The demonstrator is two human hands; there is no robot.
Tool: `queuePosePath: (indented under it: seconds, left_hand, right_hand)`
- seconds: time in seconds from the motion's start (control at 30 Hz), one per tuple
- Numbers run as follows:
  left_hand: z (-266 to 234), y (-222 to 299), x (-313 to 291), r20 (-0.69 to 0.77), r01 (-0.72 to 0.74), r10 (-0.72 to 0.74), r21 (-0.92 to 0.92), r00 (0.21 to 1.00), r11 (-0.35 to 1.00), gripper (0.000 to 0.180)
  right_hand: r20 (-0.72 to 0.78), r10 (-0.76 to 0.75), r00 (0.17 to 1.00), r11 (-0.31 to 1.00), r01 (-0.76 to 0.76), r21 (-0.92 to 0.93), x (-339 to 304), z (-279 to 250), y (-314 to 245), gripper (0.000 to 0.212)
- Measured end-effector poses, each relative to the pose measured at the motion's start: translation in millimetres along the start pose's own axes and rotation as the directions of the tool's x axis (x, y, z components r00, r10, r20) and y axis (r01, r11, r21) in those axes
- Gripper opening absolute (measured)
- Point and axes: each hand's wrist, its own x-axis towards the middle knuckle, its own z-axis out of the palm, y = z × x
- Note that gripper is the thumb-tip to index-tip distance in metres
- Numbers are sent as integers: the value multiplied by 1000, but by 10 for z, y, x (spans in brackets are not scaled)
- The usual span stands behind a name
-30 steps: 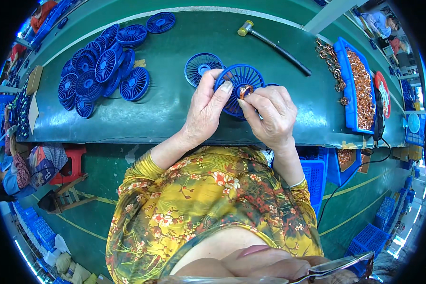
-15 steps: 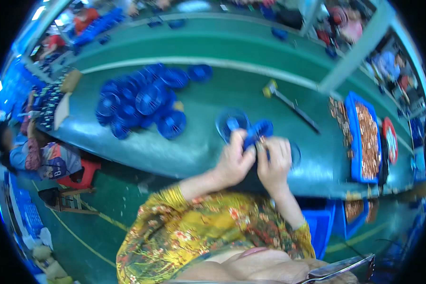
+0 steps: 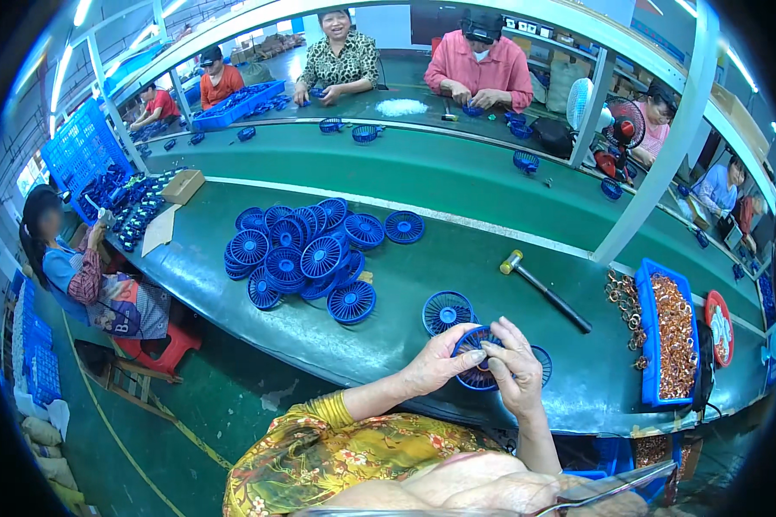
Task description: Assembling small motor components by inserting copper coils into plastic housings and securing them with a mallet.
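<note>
A round blue plastic fan grille [image 3: 477,376] is held up over the near edge of the bench, tilted between my hands. My left hand [image 3: 438,364] is closed on its left rim, thumb over the front. On the other side my right hand [image 3: 517,372] grips it with bent fingers, the thumb and fingertips reaching over its face; whether a small part sits under them is hidden. Just behind lies another blue grille [image 3: 447,312] on the bench. A further one [image 3: 541,365] shows partly behind my right hand.
Many blue grilles [image 3: 302,250] are heaped at left on the green bench [image 3: 388,353]. To the right lie a yellow-headed hammer [image 3: 547,293], a blue tray [image 3: 649,345] of copper-coloured rings, loose rings [image 3: 625,310] and a red dish [image 3: 717,327]. A co-worker [image 3: 60,258] sits far left; others work across.
The view has tilted up, so the bench sits lower in the picture and the co-workers opposite show. The grille in my hands has turned its face more upward; my right fingers now spread over it.
</note>
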Motion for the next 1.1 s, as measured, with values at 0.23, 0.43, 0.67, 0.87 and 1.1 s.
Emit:
queuePosePath:
  seconds: [0.23, 0.43, 0.67, 0.87, 1.1]
  left_hand:
    - [28, 73, -19, 7, -166, 171, 279, 985, 946, 44]
    - [21, 9, -12, -37, -238, 281, 429, 959, 871, 41]
    - [4, 66, 3, -92, -257, 351, 517, 932, 817, 36]
    - [-72, 81, 111, -27, -345, 491, 678, 871, 649, 37]
    - [-480, 100, 256, -182, -127, 682, 917, 709, 377, 33]
  right_hand:
    - [81, 418, 905, 710, -382, 591, -39, 80, 19, 58]
    - [169, 465, 869, 638, -461, 617, -23, 83, 95, 47]
    - [180, 431, 884, 692, -452, 563, 46, 167, 235, 36]
    - [186, 370, 910, 835, -413, 363, 215, -19, 246, 35]
    - [-238, 208, 949, 784, -307, -540, 261, -740, 1241, 45]
